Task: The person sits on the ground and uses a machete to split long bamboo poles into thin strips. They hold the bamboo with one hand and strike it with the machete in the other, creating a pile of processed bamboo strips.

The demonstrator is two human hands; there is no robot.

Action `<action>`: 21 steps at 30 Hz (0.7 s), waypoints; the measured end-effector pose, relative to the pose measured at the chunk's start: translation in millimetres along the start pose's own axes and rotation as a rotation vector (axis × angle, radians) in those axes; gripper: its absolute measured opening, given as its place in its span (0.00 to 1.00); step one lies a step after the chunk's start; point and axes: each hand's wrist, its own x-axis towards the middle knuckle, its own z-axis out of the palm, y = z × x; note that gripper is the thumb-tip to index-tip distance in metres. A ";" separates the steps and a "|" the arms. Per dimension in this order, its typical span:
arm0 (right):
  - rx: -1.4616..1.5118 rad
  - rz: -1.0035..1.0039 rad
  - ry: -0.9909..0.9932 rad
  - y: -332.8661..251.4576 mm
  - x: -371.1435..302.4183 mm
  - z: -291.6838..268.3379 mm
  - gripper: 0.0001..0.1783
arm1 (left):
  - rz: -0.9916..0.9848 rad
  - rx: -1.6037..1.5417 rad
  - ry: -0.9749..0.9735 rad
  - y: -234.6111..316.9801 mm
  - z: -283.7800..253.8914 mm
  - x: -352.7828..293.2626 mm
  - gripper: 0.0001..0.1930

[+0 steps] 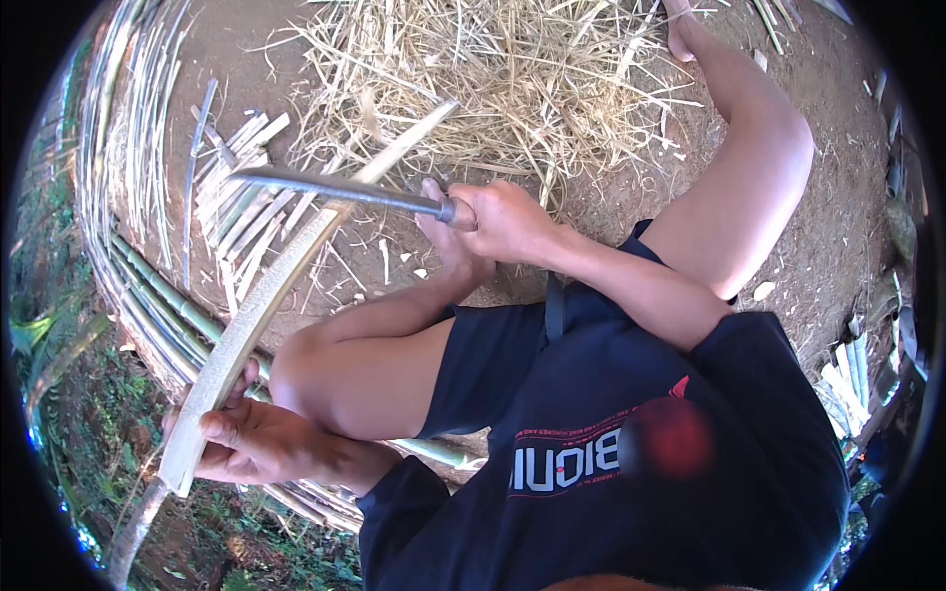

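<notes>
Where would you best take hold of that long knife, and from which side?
Probably by its handle, coming from the right, as the right hand does. The long blade points left, crossing in view over the pale strip, so that side avoids the metal. What shows of the handle looks rounded, which should suit a closed fist.

Black short-sleeved shirt (764,483) — white and red print (567,467) — dark shorts (488,360).

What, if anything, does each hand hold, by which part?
Right hand: a long, grey metal-bladed knife, by its brown wooden handle. Left hand: a long, pale bamboo strip, near its lower end.
</notes>
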 end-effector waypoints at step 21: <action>-0.167 0.135 -0.002 15.3 18.3 -2.5 0.07 | 0.009 -0.022 0.021 -7.1 -1.9 4.6 0.18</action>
